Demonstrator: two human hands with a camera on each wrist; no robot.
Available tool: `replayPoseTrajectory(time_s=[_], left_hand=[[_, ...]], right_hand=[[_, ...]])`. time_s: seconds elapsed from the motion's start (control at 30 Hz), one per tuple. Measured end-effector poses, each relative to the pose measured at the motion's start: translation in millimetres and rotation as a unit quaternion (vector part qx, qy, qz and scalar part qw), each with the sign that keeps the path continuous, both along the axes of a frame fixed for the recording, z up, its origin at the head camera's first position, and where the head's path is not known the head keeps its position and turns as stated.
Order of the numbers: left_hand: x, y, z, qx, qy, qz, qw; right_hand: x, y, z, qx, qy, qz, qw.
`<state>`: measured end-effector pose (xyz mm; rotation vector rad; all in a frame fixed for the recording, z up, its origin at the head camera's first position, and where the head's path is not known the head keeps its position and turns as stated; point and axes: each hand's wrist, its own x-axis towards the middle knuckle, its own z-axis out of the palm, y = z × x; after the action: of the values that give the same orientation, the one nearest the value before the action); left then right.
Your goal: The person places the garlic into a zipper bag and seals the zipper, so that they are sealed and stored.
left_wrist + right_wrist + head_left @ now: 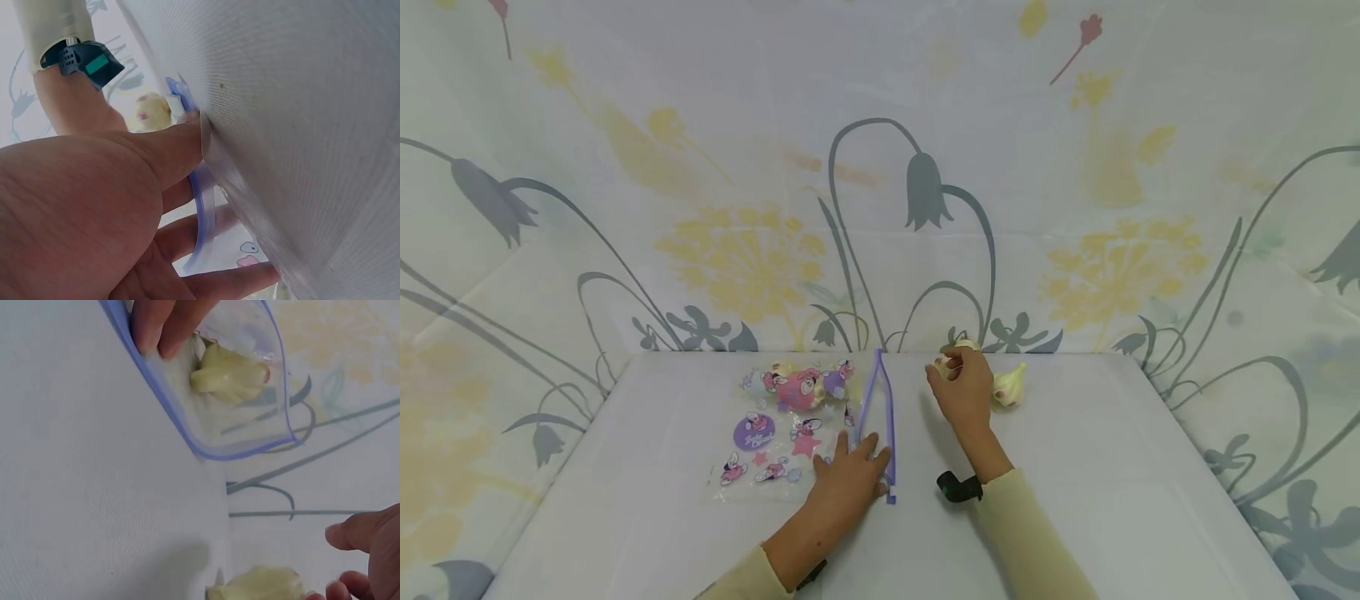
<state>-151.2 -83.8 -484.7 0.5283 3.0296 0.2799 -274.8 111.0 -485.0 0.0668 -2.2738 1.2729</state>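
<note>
A clear zip bag (pixel 760 467) with cartoon prints and a purple zip edge lies flat in the head view, its mouth gaping to the right. My left hand (pixel 850 479) rests on it with spread fingers, pressing near the lower end of the zip. Inside the bag shows a pale garlic bulb (pixel 231 372). Right of the bag my right hand (pixel 962 387) hovers with bent fingers by a garlic bulb (pixel 942 367), its thumb apart from the fingers in the right wrist view. Another garlic bulb (pixel 1009 388) lies just right of that hand.
A further garlic bulb (pixel 966 342) peeks out behind the right hand, against the patterned back cloth (pixel 880 250). The white tabletop (pixel 1075 467) ends at that cloth. A dark wrist camera (pixel 957 487) sticks out from the right wrist.
</note>
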Motion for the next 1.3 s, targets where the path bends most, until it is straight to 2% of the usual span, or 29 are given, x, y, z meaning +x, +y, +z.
replayPoseTrajectory(time_s=[0.17, 0.27, 0.47, 0.67, 0.83, 1.3], left_hand=[[0.0, -1, -0.1, 0.001, -0.003, -0.004, 1.0], [0.2, -2, -0.6, 0.002, -0.003, -0.007, 1.0], [-0.2, -2, -0.1, 0.007, -0.008, -0.006, 0.9999], [-0.7, -2, 2.5, 0.007, -0.024, -0.001, 0.9997], [-0.3, -1, 4.1, 0.002, -0.021, -0.001, 0.9998], [-0.9, -1, 5.2, 0.007, -0.035, 0.002, 0.9994]], right_hand=[[-2.5, 7, -2.5, 0.012, -0.012, -0.034, 0.999], [-3.4, 10, -4.5, 0.016, -0.017, -0.041, 0.999], [-4.2, 13, -9.2, 0.038, -0.031, -0.038, 0.998], [-4.1, 15, -14.3, 0.072, -0.062, -0.042, 0.995], [-6.1, 17, -18.7, 0.093, -0.085, -0.043, 0.991], [-5.6, 15, -21.7, 0.091, -0.105, -0.012, 0.99]])
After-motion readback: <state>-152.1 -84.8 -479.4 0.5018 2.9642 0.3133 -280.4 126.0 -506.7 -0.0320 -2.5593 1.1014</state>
